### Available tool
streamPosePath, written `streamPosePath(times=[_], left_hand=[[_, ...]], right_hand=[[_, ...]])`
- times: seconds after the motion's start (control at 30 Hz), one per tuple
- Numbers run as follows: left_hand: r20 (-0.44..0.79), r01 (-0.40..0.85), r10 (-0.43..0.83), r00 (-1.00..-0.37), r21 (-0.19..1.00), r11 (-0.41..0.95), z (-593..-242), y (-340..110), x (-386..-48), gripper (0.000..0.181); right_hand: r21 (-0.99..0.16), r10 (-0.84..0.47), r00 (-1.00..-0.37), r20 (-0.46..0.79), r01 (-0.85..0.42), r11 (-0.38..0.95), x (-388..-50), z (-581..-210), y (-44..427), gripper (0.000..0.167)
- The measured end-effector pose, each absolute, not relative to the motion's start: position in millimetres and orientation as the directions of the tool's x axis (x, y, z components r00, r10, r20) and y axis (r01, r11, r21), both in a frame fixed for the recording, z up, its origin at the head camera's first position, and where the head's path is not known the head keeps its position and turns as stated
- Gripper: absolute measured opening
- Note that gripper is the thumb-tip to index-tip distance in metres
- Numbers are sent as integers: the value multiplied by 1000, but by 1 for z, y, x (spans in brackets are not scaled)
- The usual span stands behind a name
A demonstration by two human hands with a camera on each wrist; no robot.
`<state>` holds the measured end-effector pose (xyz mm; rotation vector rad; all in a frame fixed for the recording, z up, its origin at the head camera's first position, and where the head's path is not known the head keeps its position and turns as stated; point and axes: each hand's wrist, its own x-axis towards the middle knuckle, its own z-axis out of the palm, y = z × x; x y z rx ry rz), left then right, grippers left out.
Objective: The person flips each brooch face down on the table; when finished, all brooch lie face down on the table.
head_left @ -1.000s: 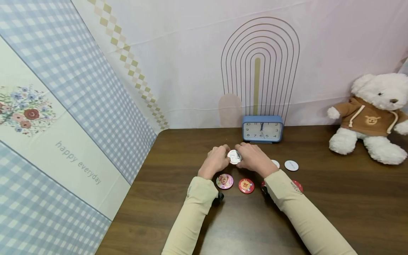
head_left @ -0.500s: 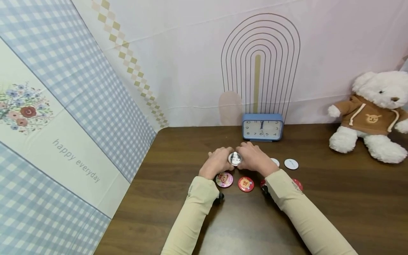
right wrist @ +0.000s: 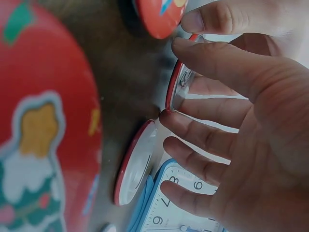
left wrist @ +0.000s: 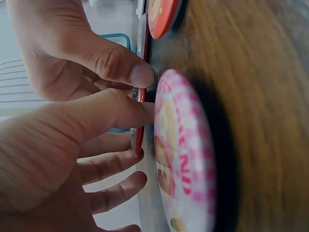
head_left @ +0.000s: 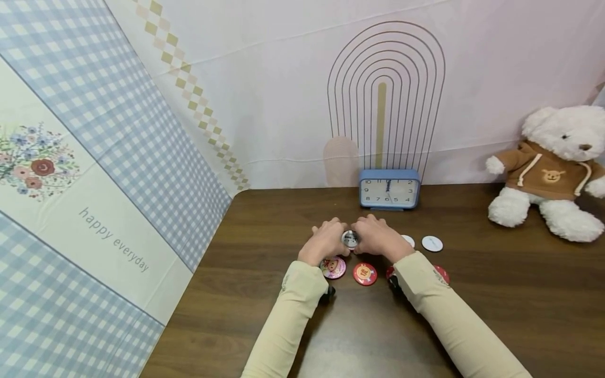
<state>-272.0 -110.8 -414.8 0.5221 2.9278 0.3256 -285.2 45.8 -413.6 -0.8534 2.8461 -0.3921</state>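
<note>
A round pin badge (head_left: 350,239) with a silvery back and red rim (right wrist: 171,89) is between my two hands, its back turned up. My left hand (head_left: 325,242) pinches its left side with thumb and fingers. From the right, my right hand (head_left: 378,239) grips the opposite side, and the two thumbs nearly meet at the near edge. The clasp on the back shows in the right wrist view. Just in front of my left hand lies a pink badge (head_left: 333,268) with a cartoon picture. To its right is a red badge (head_left: 365,274) with a yellow centre.
More red badges (head_left: 442,274) lie partly under my right sleeve; one shows a Christmas tree (right wrist: 36,169). Two badges lie back up, one half hidden by my right wrist and one white badge (head_left: 432,243) farther right. A blue clock (head_left: 389,190) and teddy bear (head_left: 550,173) stand behind.
Both hands have shifted slightly toward me and to the right with the badge between them. The badge has tilted, and its back catches the light differently. The other badges stay put.
</note>
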Motion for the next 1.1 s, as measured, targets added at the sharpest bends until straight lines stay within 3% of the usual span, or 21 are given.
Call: streamPosePath(times=[0.33, 0.8, 0.9, 1.1], left_hand=[[-167, 301, 351, -922, 265, 916, -416, -109, -271, 47], [-163, 287, 336, -928, 262, 921, -414, -110, -269, 49], [-166, 279, 332, -929, 279, 919, -412, -112, -266, 51], [-149, 290, 347, -926, 309, 906, -411, -117, -262, 30]], right_hand=[[-292, -558, -825, -88, -514, 807, -285, -415, 46, 40], [-289, -540, -837, -89, -497, 818, -283, -409, 45, 33], [-292, -545, -837, -60, -507, 811, -280, -406, 47, 27], [-284, -565, -825, 1, -542, 791, -274, -403, 52, 6]])
